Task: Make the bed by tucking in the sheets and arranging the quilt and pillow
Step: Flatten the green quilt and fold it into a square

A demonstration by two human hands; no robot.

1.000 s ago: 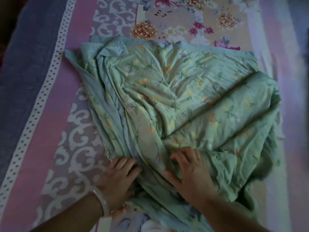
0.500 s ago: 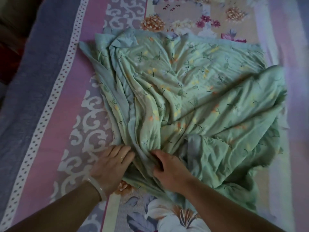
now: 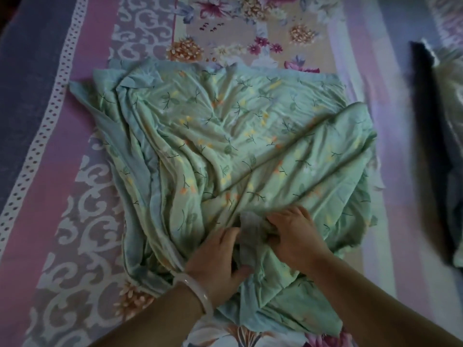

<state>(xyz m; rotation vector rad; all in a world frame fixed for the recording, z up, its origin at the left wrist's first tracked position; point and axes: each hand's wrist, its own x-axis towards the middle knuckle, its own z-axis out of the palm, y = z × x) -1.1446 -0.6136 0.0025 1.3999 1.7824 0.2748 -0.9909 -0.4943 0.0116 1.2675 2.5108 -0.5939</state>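
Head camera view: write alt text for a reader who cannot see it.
Two bare hands, left hand and right hand, grip the near folds of a crumpled pale green floral quilt lying on a pink and purple patterned bed sheet.

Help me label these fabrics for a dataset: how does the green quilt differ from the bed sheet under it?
The green quilt is pale green with small leaf sprigs; the bed sheet is pink and lilac with white scrolls and large flowers. The green quilt is crumpled in folds; the bed sheet lies flat. The left hand and right hand grip the green quilt, not the bed sheet. Both carry plant prints.
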